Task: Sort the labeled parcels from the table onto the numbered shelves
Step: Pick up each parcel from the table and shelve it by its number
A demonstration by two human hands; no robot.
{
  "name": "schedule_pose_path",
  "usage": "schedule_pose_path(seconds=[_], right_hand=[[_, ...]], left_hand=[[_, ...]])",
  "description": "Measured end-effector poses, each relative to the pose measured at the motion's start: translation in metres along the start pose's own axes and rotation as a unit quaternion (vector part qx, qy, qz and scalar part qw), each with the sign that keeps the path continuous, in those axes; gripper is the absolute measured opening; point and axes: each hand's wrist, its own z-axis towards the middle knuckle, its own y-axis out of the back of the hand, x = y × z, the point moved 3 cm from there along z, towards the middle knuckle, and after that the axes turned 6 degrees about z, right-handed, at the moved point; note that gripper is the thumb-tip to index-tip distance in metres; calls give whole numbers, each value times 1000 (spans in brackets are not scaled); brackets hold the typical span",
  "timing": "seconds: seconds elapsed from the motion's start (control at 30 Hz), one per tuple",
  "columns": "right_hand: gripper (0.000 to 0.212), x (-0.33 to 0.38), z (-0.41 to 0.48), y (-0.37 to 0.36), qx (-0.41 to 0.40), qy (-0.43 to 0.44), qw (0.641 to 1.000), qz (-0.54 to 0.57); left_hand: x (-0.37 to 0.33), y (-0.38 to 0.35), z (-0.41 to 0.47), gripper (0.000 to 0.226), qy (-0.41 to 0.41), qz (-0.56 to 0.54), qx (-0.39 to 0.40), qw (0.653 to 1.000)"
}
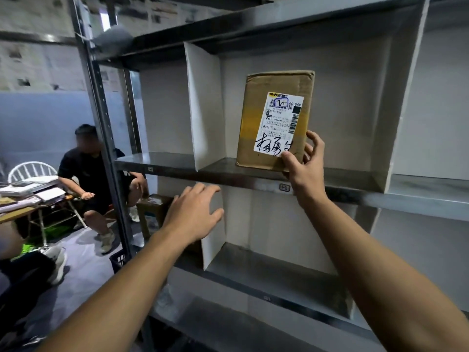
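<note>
Lower corner of the parcel (275,120) behind the right hand (305,171); shelf tag (284,187) illegibly small.

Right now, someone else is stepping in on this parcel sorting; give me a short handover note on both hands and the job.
Right hand: grip on the lower right corner of the brown parcel, thumb on its label.
Left hand: open, holding nothing, in front of the compartment below.
Parcel: upright on the middle shelf, right of a white divider.
Done: this parcel is on a shelf, not yet released.
Left: let go, check its label against the shelf tag, too small to read, then probably fetch the packets on the table at far left.
</note>
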Motion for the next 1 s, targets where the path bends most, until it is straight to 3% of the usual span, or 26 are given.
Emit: schedule_pose_path(seconds=[0.3, 0.6, 1.0], right_hand=[[71, -64, 50, -53, -11, -19, 991, -133], [81, -85, 73, -78, -57, -60, 953, -293], [75, -94, 84, -90, -96, -114, 939, -309]], left_hand=[[57, -35, 84, 54, -78, -36, 7, 996], [93, -59, 137, 51, -167, -115, -13, 979], [118, -73, 155, 50, -214, -169, -12, 962]])
